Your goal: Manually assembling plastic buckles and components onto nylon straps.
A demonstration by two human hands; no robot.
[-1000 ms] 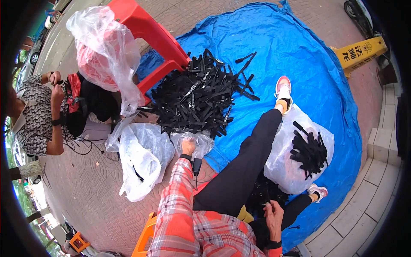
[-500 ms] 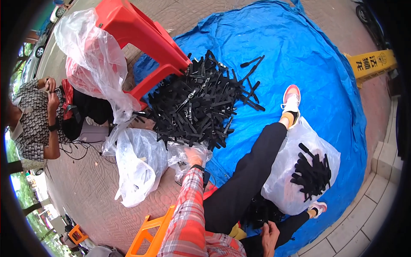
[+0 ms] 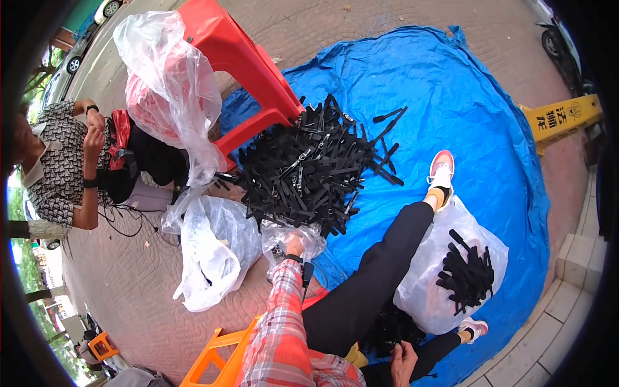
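My left hand reaches into a small clear plastic bag, at the near edge of a big heap of black straps with shiny metal bits. The bag and glare hide its fingers. By my lap, my right hand is closed with fingers bent together. Whatever it may hold is too small to make out against the black bundle behind it. Another pile of black straps lies on a whitish plastic bag between my feet.
A blue tarp lies beneath the heap. A red stool with a plastic bag over it stands at the far left. A person sits beyond, hands together. Nearby are a white bag, orange stool and yellow sign.
The whole view has shifted slightly, so the heap and stool sit lower and further right. My left hand stays in the clear bag. My right hand has moved little.
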